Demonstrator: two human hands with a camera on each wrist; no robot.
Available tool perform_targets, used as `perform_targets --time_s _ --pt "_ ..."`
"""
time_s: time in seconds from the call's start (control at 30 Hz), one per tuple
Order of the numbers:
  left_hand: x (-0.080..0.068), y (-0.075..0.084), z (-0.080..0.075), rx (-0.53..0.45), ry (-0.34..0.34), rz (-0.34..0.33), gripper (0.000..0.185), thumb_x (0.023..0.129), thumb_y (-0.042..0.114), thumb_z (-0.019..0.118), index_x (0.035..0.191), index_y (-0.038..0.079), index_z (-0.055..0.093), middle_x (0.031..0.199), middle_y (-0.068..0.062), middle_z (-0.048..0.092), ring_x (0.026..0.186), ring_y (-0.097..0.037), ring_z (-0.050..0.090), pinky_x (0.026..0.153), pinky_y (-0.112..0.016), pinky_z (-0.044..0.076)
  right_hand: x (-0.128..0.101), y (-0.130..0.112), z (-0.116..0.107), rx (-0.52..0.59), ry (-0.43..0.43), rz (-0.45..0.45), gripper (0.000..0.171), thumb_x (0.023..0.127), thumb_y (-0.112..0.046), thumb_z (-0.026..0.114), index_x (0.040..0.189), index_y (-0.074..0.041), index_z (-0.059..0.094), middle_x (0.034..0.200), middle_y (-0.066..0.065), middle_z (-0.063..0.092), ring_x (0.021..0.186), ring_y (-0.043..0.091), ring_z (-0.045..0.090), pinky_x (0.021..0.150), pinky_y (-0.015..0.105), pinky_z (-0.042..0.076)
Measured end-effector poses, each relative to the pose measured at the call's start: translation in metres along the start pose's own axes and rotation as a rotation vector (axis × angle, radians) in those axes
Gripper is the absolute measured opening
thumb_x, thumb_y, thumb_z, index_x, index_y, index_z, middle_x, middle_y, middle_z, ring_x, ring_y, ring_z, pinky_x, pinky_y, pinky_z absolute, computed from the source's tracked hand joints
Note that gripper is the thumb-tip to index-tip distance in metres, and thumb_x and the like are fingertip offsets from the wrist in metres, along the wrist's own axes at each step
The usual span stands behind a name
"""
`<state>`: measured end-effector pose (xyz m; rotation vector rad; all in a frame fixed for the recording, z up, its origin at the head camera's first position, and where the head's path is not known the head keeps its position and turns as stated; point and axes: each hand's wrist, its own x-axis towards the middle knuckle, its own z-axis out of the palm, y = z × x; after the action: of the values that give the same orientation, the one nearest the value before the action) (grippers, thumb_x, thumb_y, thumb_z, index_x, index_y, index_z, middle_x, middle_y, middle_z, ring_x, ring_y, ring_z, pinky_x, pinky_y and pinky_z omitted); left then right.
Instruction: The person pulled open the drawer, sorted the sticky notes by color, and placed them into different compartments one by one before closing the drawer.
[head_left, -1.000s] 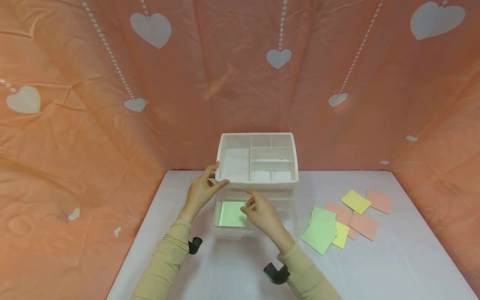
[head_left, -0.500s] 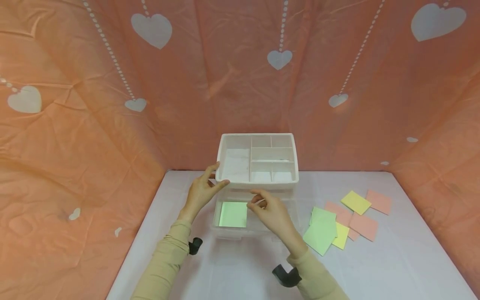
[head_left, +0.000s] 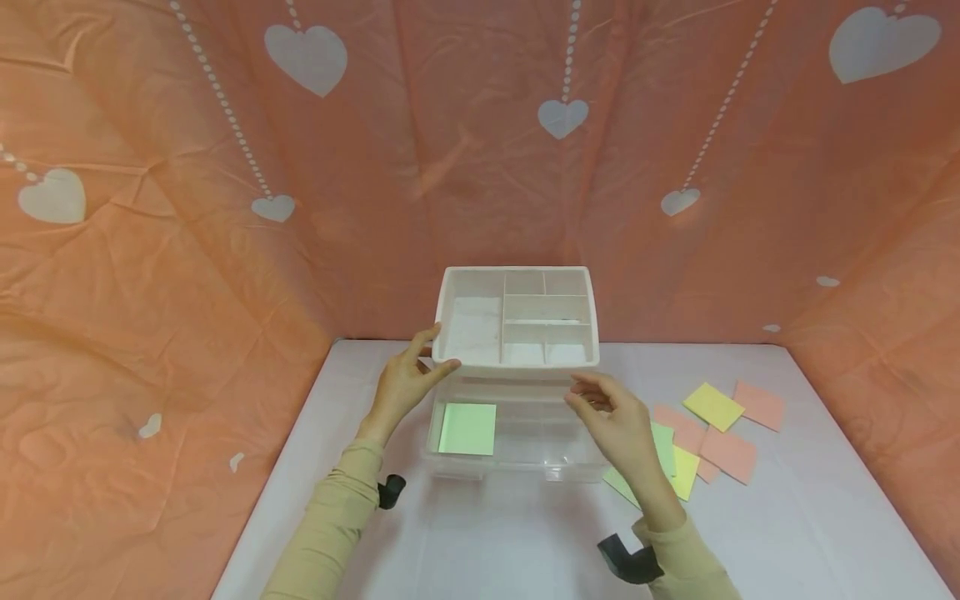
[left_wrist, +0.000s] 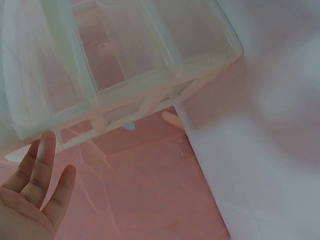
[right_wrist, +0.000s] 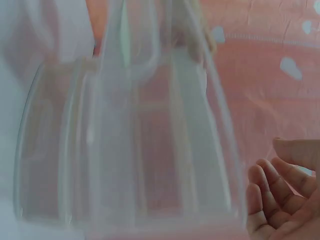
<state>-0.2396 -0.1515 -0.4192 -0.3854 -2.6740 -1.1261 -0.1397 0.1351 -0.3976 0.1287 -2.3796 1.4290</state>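
Note:
A plastic drawer organizer [head_left: 517, 371] with a white divided top tray stands at the middle back of the table. Its clear drawer [head_left: 536, 437] is pulled out toward the front, and a green pad of sticky notes [head_left: 467, 429] lies in the drawer's left part. My left hand [head_left: 401, 387] holds the organizer's front left corner, thumb on the front rim and fingers along the side; the left wrist view shows fingertips against the side wall. With fingers loosely bent and nothing between them, my right hand [head_left: 618, 425] hovers near the drawer's right end.
Right of the organizer lie loose sticky-note pads: green [head_left: 663, 446], yellow [head_left: 712, 406] and pink [head_left: 727, 454], some overlapping and partly behind my right arm. An orange curtain with white hearts [head_left: 562, 119] hangs behind the white table [head_left: 480, 542].
My right hand has moved away from the green pad to the right, out past the drawer's middle. The left hand stays at the organizer's corner, and the green pad lies still.

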Motion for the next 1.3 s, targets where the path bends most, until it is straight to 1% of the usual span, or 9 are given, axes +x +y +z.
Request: perform_targets --time_s 0.1,0.2,0.47,0.57,0.67,0.73,0.8,1.0,1.3 --pt "0.0 0.0 0.0 0.001 0.001 0.002 0.066 0.08 0.05 0.066 0.139 0.032 0.041 0.12 -0.012 0.063 0.072 -0.018 0.065 0.061 -0.028 0.049 -0.002 0.012 -0.013 0.001 0.069 0.033 0.026 0.087 -0.017 0.066 0.111 -0.006 0.065 0.098 0.009 0.069 0.082 -0.008 0.056 0.073 0.009 0.046" --pt "0.0 0.001 0.0 0.003 0.001 0.006 0.066 0.081 0.05 0.066 0.139 0.03 0.041 0.12 -0.012 0.063 0.073 -0.018 0.065 0.062 -0.029 0.049 -0.006 0.027 -0.024 -0.002 0.102 0.113 0.027 0.09 -0.02 0.063 0.114 -0.007 0.064 0.103 0.01 0.068 0.084 -0.014 0.052 0.073 0.006 0.044" --pt "-0.001 0.002 -0.001 -0.002 0.009 0.0 0.066 0.081 0.048 0.067 0.139 0.03 0.041 0.119 -0.013 0.064 0.074 -0.019 0.065 0.064 -0.032 0.05 -0.019 0.073 -0.04 -0.097 0.068 0.278 0.033 0.091 -0.024 0.06 0.12 -0.007 0.06 0.11 0.012 0.064 0.082 -0.02 0.047 0.073 0.003 0.041" --pt "-0.001 0.002 -0.001 -0.001 0.008 -0.001 0.066 0.081 0.049 0.067 0.139 0.03 0.041 0.118 -0.012 0.064 0.075 -0.019 0.065 0.063 -0.032 0.05 -0.023 0.091 -0.042 -0.144 0.03 0.308 0.036 0.091 -0.024 0.06 0.122 -0.004 0.058 0.114 0.014 0.063 0.087 -0.011 0.053 0.076 0.008 0.044" --pt "-0.001 0.002 -0.001 -0.002 0.004 -0.004 0.066 0.081 0.049 0.066 0.139 0.031 0.041 0.119 -0.012 0.064 0.075 -0.018 0.065 0.063 -0.031 0.05 -0.028 0.106 -0.044 -0.175 -0.024 0.337 0.04 0.091 -0.024 0.059 0.125 -0.002 0.054 0.119 0.019 0.06 0.099 0.016 0.061 0.084 0.026 0.05" --pt "-0.001 0.001 0.0 0.001 0.003 -0.003 0.067 0.081 0.05 0.066 0.139 0.031 0.041 0.119 -0.011 0.064 0.075 -0.018 0.065 0.063 -0.03 0.05 -0.032 0.114 -0.045 -0.183 -0.064 0.354 0.043 0.091 -0.022 0.059 0.127 0.0 0.051 0.122 0.023 0.057 0.107 0.034 0.059 0.089 0.04 0.049" --pt "0.0 0.001 0.0 -0.002 0.002 -0.005 0.066 0.081 0.05 0.066 0.139 0.032 0.041 0.119 -0.011 0.063 0.076 -0.019 0.065 0.063 -0.03 0.05 -0.037 0.122 -0.046 -0.201 -0.095 0.369 0.046 0.09 -0.021 0.06 0.128 0.002 0.049 0.123 0.027 0.054 0.11 0.042 0.055 0.088 0.048 0.047" --pt "-0.001 0.0 0.0 -0.011 -0.002 -0.002 0.066 0.081 0.049 0.066 0.14 0.03 0.041 0.12 -0.012 0.063 0.075 -0.019 0.065 0.064 -0.03 0.05 -0.047 0.14 -0.05 -0.24 -0.213 0.412 0.052 0.089 -0.019 0.06 0.131 0.007 0.042 0.127 0.035 0.047 0.114 0.048 0.049 0.093 0.057 0.04" --pt "0.0 0.0 0.0 -0.013 -0.004 0.002 0.066 0.082 0.049 0.066 0.14 0.031 0.04 0.119 -0.013 0.063 0.072 -0.018 0.065 0.062 -0.029 0.049 -0.053 0.162 -0.049 -0.357 -0.292 0.418 0.061 0.08 -0.015 0.068 0.127 0.014 0.042 0.12 0.04 0.047 0.111 0.051 0.048 0.093 0.06 0.038"
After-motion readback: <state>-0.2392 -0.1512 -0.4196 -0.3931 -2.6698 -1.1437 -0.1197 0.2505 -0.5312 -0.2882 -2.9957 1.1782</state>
